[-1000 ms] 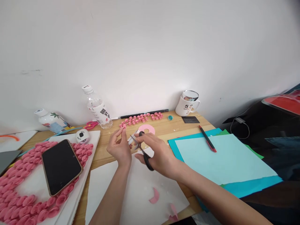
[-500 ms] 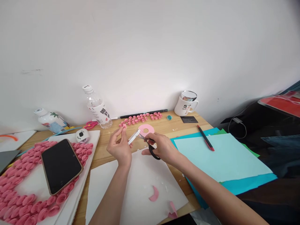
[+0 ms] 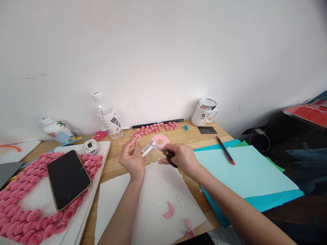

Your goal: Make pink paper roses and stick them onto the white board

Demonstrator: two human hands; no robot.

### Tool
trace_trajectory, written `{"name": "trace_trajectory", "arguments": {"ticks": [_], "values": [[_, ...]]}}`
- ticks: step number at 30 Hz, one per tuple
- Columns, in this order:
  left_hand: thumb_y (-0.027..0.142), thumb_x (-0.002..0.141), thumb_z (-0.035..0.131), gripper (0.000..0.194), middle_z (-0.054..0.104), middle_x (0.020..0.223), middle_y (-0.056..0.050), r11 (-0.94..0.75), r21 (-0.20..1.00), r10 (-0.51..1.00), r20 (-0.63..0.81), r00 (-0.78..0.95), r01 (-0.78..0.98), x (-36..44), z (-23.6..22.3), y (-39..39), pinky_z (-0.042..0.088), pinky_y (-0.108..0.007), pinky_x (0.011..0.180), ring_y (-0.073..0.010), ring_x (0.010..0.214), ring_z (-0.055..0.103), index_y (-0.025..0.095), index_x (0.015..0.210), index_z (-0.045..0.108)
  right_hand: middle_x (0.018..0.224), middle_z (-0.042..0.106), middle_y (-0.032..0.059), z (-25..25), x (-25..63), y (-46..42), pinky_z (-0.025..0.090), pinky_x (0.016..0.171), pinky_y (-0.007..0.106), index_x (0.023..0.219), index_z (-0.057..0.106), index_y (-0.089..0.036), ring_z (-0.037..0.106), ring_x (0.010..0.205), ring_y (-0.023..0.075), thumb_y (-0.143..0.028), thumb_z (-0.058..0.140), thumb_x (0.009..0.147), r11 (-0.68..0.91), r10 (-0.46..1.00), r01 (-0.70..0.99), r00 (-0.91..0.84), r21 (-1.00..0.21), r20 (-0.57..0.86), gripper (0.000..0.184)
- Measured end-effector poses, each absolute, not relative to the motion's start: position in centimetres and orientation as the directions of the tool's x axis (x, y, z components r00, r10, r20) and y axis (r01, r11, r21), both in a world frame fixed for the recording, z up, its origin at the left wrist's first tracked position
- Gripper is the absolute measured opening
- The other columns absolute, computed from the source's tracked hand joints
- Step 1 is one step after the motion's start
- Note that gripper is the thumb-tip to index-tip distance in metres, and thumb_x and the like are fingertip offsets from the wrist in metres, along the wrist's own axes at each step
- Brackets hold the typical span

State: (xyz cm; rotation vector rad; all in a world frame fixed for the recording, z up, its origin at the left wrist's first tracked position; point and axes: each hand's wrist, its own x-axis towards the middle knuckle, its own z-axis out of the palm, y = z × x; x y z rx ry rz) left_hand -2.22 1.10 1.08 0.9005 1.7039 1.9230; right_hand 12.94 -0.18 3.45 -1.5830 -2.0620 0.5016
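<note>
My left hand is closed, pinching a small pink paper rose at its fingertips. A narrow white strip, which looks like tape, runs out from the same hand. In my right hand are black-handled scissors, their blades pointing left at the far end of the strip. Whether the blades are closed on the strip I cannot make out. Just behind lies a pink ring of paper or tape, partly covered by the strip and blades. Small pink rolled roses sit in rows beyond it.
White board with pink scraps lies under my forearms. To the left, a phone rests on a board of pink roses. A bottle and mug stand by the wall. Blue paper with a pen lies right.
The scissors have turned slightly, and their blades sit nearer the strip's end. Both hands stay close together; the whole view has shifted a little.
</note>
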Motion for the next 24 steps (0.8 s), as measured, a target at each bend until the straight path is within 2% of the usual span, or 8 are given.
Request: {"name": "trace_trajectory", "arguments": {"ticks": [4,7,9,13,15,18,21,24], "values": [[0.038,0.072,0.064,0.025,0.067,0.098,-0.006,-0.186,0.969,0.683,0.245,-0.688,0.160,-2.4,0.7,1.3,0.043,-0.020,0.035,-0.0094,0.054,0.057,0.019,0.087,0.070,0.067,0.060,0.0011,3.9,15.9,1.1,0.024,0.049,0.023,0.081,0.061,-0.022,0.052,0.060,0.0157,-0.043,0.064,0.075,0.137,0.981,0.926,-0.078,-0.351,0.179,0.022],[0.029,0.072,0.063,0.014,0.068,0.092,-0.005,-0.254,0.920,0.764,0.380,-0.521,0.298,-2.3,-0.1,1.4,0.049,-0.023,0.047,-0.0149,0.070,0.063,0.019,0.079,0.070,0.084,0.064,0.0056,3.6,18.3,1.8,0.028,0.054,0.024,0.096,0.062,-0.021,0.057,0.076,0.0206,-0.019,0.068,0.067,0.157,0.986,0.979,-0.163,-0.128,-0.032,0.030],[0.025,0.071,0.063,0.010,0.069,0.086,-0.004,-0.248,0.892,0.840,0.392,-0.375,0.377,-2.2,-0.7,1.5,0.050,-0.025,0.052,-0.0156,0.071,0.063,0.020,0.075,0.070,0.093,0.063,0.0079,3.1,19.7,1.8,0.033,0.060,0.025,0.102,0.062,-0.019,0.057,0.087,0.0230,-0.008,0.066,0.063,0.217,0.960,0.973,-0.227,-0.080,-0.162,0.041],[0.021,0.069,0.063,0.007,0.070,0.077,-0.003,-0.183,0.862,0.933,0.303,-0.192,0.473,-2.2,-1.3,1.6,0.051,-0.029,0.064,-0.0169,0.070,0.065,0.021,0.067,0.070,0.098,0.065,0.0085,2.9,21.1,1.6,0.038,0.069,0.027,0.106,0.062,-0.019,0.056,0.097,0.0263,-0.007,0.069,0.060,0.281,0.918,0.955,-0.295,-0.093,-0.265,0.048],[0.020,0.068,0.063,0.007,0.071,0.076,-0.002,-0.156,0.853,0.952,0.265,-0.156,0.499,-2.3,-1.3,1.7,0.049,-0.029,0.067,-0.0171,0.069,0.065,0.022,0.064,0.069,0.096,0.066,0.0086,3.0,21.1,1.9,0.038,0.070,0.028,0.103,0.065,-0.020,0.057,0.095,0.0263,-0.009,0.065,0.067,0.271,0.931,0.959,-0.283,-0.083,-0.229,0.038],[0.023,0.068,0.063,0.008,0.069,0.067,-0.001,-0.062,0.863,0.975,0.161,-0.155,0.502,-2.3,-1.0,1.6,0.046,-0.028,0.055,-0.0136,0.047,0.060,0.022,0.063,0.069,0.095,0.067,0.0086,2.8,20.4,2.7,0.038,0.066,0.027,0.093,0.069,-0.019,0.060,0.088,0.0224,-0.013,0.053,0.078,0.188,0.971,0.970,-0.207,-0.153,-0.117,0.023],[0.028,0.066,0.066,0.009,0.063,0.052,0.000,0.034,0.901,0.982,0.051,-0.183,0.433,-2.2,-0.5,1.5,0.040,-0.026,0.045,-0.0134,0.039,0.055,0.020,0.064,0.069,0.089,0.068,0.0093,1.9,19.5,3.7,0.039,0.062,0.024,0.083,0.070,-0.016,0.062,0.078,0.0183,-0.016,0.050,0.080,0.134,0.982,0.953,-0.164,-0.271,-0.091,0.020],[0.032,0.063,0.069,0.016,0.065,0.055,-0.002,0.096,0.964,0.980,-0.049,-0.191,0.247,-2.1,0.1,1.4,0.038,-0.024,0.043,-0.0149,0.046,0.059,0.018,0.070,0.071,0.080,0.069,0.0077,0.8,19.1,4.2,0.039,0.060,0.022,0.076,0.069,-0.015,0.062,0.073,0.0163,-0.018,0.053,0.078,0.129,0.972,0.924,-0.189,-0.360,-0.137,0.016]]}}
